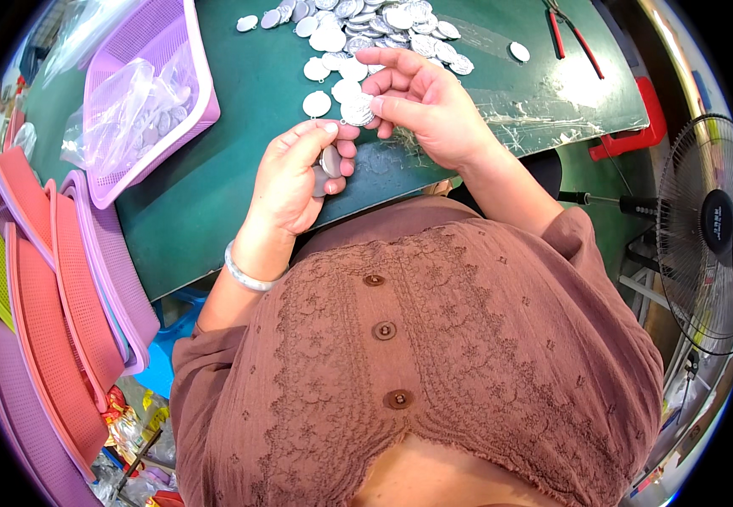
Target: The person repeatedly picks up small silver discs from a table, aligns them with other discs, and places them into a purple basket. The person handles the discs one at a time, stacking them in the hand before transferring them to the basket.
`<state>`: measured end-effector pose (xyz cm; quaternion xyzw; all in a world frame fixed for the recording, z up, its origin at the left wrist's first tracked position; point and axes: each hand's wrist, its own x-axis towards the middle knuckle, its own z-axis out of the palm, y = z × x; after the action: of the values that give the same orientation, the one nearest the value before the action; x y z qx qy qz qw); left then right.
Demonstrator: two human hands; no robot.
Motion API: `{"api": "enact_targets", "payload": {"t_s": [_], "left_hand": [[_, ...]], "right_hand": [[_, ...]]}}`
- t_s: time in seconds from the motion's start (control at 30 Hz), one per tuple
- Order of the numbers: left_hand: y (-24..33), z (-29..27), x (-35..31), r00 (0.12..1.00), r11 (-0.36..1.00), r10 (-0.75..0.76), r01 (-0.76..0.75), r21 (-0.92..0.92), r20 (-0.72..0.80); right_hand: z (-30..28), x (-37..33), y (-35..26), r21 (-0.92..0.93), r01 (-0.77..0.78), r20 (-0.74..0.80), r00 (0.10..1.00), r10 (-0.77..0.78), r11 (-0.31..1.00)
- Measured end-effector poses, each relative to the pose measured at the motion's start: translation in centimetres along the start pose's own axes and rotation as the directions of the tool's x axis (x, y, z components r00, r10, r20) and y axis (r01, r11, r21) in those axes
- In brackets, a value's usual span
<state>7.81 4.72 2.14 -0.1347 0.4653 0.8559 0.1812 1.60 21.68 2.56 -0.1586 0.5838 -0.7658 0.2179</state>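
at the fingertips of the right hand point(434, 114), a silver disc point(356, 111) held by its rim

thumb and fingers pinch it just beyond the left hand point(286, 173), whose curled fingers keep grey discs point(331, 160) against the palm; how firmly, i cannot tell. the rim hold looks slight, so a careless twist could flick the piece loose. if the left fingers uncurl, their pieces could slide off the near edge of the green table point(214, 194). just past the grip lie loose discs point(316, 104), near enough for a knuckle to knock, and behind them a heap point(375, 25). left of the grip, a lilac basket point(204, 72) holds a clear bag point(125, 101) of similar pieces; well off to the right lie red-handled pliers point(583, 48).
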Motion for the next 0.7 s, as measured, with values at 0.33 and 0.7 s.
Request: {"api": "enact_targets", "payload": {"t_s": [0.33,0.7], "left_hand": [[-0.27,0.04,0.08,0.991,0.993,0.108,-0.105,0.047,-0.073],[-0.05,0.09,0.20,0.978,0.981,0.178,-0.168,0.100,-0.107]], "right_hand": [[0.49,-0.64,-0.07,0.013,-0.041,0.013,0.999,0.041,0.999],[0.63,-0.95,0.40,0.160,-0.232,0.091,0.971,0.219,0.959]]}}
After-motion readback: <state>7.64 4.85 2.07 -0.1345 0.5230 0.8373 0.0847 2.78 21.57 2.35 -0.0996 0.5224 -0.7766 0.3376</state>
